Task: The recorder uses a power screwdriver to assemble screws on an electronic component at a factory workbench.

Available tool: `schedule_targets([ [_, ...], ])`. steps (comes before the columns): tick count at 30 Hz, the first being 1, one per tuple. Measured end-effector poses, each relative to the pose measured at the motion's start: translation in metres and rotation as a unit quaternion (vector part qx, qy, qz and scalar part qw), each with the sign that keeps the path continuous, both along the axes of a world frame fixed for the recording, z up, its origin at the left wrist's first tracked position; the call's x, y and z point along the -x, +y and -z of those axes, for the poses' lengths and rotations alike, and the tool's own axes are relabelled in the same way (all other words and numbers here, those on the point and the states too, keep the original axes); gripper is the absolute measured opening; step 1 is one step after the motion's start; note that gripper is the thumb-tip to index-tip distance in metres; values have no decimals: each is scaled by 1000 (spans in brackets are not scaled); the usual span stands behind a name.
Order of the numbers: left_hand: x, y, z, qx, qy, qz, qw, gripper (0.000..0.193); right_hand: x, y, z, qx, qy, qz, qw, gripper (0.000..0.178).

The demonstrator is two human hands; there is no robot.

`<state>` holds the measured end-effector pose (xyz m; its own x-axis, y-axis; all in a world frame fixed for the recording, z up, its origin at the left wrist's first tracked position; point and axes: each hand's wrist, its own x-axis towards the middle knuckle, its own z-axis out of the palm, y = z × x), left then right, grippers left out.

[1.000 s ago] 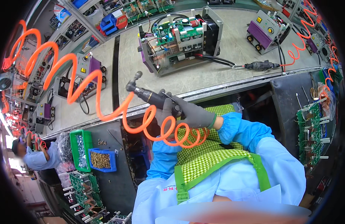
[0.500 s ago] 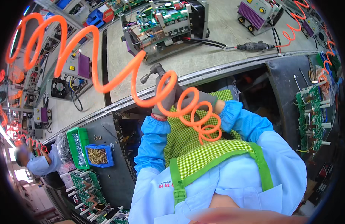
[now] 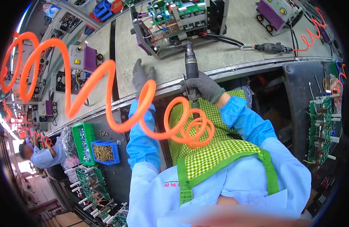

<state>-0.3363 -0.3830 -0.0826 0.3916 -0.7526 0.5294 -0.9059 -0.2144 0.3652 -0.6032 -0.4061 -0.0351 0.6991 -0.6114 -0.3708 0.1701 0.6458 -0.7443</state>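
Observation:
My right hand (image 3: pixel 202 85), in a dark grey glove, is wrapped round the body of a black angle-head air wrench (image 3: pixel 191 64). The wrench stretches forward over the bench edge. Its head and socket meet the lower front of an open machine chassis (image 3: pixel 174 36) with green circuit boards; I cannot tell whether the socket sits on a fastener. My left hand (image 3: pixel 143 76), gloved too, is open with fingers spread over the bench top, left of the wrench and holding nothing. A coiled orange air hose (image 3: pixel 119 123) loops in front of my left forearm and hides part of it.
On my left, a green bin (image 3: pixel 83 145) and a blue bin of brass-coloured screws (image 3: pixel 105 153) stand beside circuit boards (image 3: pixel 92 184). A purple-sided unit (image 3: pixel 83 58) is at left. Another tool with cables (image 3: pixel 272 48) lies at right, and a person (image 3: pixel 47 153) works far left.
My hands have moved apart; earlier they were close together at the wrench. The right hand has carried the wrench forward to the chassis. The left hand has opened and shifted left over the bench.

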Motion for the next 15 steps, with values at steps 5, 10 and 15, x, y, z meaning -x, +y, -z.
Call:
schedule_targets([
  [5,11,-31,-9,-67,69,67,993,70,-25,2,16,116,87,29,989,30],
  [10,7,-46,-11,-112,118,106,981,67,-39,-2,22,131,111,50,984,31],
  [15,7,-45,-4,-39,102,107,988,70,-51,9,22,133,104,83,982,36],
])
